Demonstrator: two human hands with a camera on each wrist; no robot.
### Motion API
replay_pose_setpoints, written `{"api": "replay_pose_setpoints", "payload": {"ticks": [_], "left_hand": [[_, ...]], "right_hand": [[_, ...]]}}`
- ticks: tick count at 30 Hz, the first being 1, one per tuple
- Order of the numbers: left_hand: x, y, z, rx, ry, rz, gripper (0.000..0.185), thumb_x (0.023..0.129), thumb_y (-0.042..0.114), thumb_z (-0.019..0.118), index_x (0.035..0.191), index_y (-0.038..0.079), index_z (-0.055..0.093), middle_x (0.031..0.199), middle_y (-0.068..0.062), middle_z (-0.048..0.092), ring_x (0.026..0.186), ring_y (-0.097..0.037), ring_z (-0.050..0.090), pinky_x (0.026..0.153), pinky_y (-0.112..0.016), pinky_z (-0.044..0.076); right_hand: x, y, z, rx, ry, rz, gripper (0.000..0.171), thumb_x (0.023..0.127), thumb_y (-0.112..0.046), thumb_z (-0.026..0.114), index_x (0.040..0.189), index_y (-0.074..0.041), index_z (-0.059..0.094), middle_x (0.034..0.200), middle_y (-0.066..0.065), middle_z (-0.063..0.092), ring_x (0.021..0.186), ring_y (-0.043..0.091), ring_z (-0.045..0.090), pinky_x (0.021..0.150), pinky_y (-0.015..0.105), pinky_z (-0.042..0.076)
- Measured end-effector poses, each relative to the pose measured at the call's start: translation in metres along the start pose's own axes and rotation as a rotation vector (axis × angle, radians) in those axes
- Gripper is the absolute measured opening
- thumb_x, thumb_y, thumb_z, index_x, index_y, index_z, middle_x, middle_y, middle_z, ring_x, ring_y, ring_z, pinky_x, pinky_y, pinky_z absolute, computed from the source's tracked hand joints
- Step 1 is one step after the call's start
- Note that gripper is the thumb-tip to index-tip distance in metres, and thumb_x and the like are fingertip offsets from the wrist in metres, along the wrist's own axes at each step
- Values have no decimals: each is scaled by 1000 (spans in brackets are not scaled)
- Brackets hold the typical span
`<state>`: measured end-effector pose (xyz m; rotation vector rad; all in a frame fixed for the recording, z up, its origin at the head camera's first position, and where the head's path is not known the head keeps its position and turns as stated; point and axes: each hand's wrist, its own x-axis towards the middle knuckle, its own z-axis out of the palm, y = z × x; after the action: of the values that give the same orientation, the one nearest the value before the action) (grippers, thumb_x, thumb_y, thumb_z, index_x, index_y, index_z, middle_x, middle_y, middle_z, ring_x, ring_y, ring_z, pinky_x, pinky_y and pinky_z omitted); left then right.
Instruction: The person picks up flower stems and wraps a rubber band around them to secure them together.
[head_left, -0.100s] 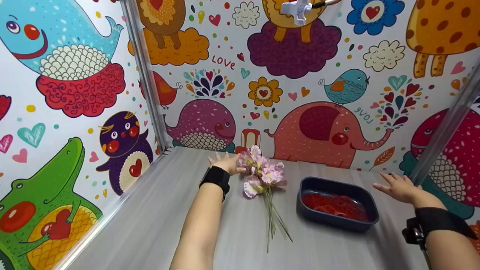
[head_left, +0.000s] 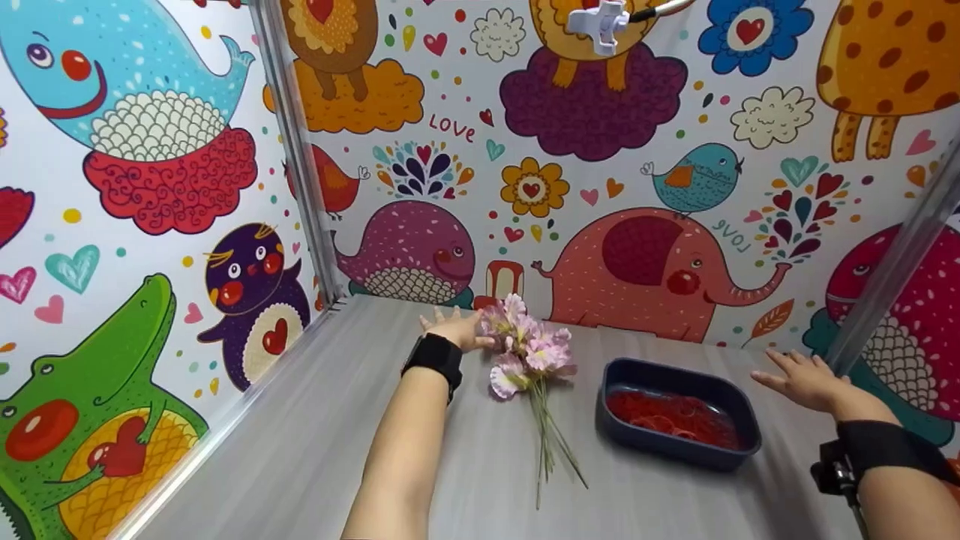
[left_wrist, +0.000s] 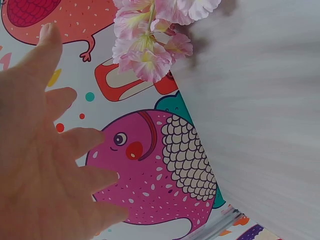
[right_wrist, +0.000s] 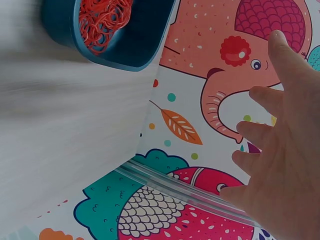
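Observation:
A bunch of pink artificial flowers [head_left: 525, 349] lies on the grey table, its thin green stems [head_left: 550, 442] toward the front. My left hand [head_left: 456, 330] is just left of the blossoms, fingers spread and holding nothing. In the left wrist view the blossoms [left_wrist: 150, 45] are apart from that hand [left_wrist: 60, 145]. To the right stands a dark blue tub [head_left: 675, 446] with many red rubber bands [head_left: 667, 416] in it. My right hand [head_left: 802, 380] hovers right of the tub, fingers spread and nothing in them; the right wrist view shows this hand [right_wrist: 280, 135] too.
Printed cartoon panels close off the table [head_left: 300, 450] at the back and sides, with metal posts [head_left: 300, 150] at the corners. A white clip [head_left: 602, 26] on a cable hangs at the top. Each wrist wears a black strap [head_left: 435, 361].
The head view has shifted slightly, so the whole scene sits a little lower and to the right. Both hands keep their places beside the flowers and the tub.

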<state>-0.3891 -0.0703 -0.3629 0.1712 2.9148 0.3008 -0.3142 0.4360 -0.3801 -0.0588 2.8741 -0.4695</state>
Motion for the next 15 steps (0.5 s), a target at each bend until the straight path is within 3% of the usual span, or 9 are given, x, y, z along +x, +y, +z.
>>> {"api": "replay_pose_setpoints", "payload": {"ticks": [5,11,13,15], "left_hand": [[-3,2,1,-4,-2,5,71,94,56,48,154,27,24,161,-16,15,146,-47,3,114,-65,6],[12,0,7,-16,-17,-4,73,92,59,49,155,31,21,161,-15,14,146,-48,1,114,-66,4],[18,-1,10,-18,8,-8,73,93,57,50,154,30,23,160,-15,18,146,-48,6,114,-66,7],[22,0,13,-11,72,-10,70,93,55,51,153,26,29,157,-15,28,145,-45,18,114,-63,16]], "right_hand": [[-1,7,4,16,-13,-2,93,95,-65,38,146,11,17,143,49,4,127,70,-3,93,83,2],[0,11,4,28,-20,1,94,95,-64,38,145,12,16,142,50,2,127,70,-4,93,83,1],[1,12,4,29,-19,2,94,96,-64,37,145,12,16,142,50,2,127,70,-4,93,83,1],[1,12,5,26,-19,5,93,95,-65,37,145,12,16,142,49,2,127,70,-4,93,83,1]]}}
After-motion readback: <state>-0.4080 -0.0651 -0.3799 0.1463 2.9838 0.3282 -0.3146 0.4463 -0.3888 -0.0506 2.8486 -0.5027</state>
